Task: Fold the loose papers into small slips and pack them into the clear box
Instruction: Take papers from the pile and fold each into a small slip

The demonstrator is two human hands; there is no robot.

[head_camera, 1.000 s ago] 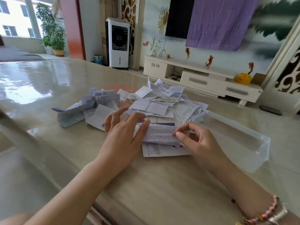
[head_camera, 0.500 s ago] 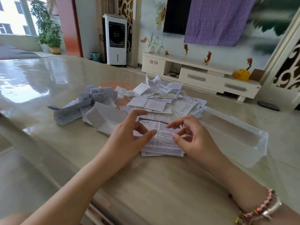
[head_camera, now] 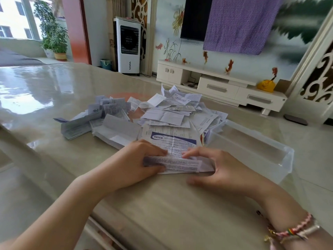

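A printed leaflet (head_camera: 173, 143) with a blue header lies in front of me on the glossy table (head_camera: 162, 204). Its near edge is rolled up into a narrow fold (head_camera: 180, 164). My left hand (head_camera: 129, 165) grips the left end of that fold between thumb and fingers. My right hand (head_camera: 219, 166) pinches the right end, fingers on top and thumb below. Behind lies a heap of loose papers (head_camera: 171, 112), and to its left a group of folded slips (head_camera: 108, 107). The clear box (head_camera: 281, 159) stands to the right, and I see nothing in it.
The table's near edge runs diagonally at lower left, with floor beyond it. Behind the table stand a white cooler fan (head_camera: 128, 45), a white TV cabinet (head_camera: 219, 85) and a potted plant (head_camera: 54, 37). A dark flat object (head_camera: 295, 120) lies on the floor at right.
The leaflet was laid flat half a second ago. Both hands have since moved to its near edge and turned it up into a narrow fold.
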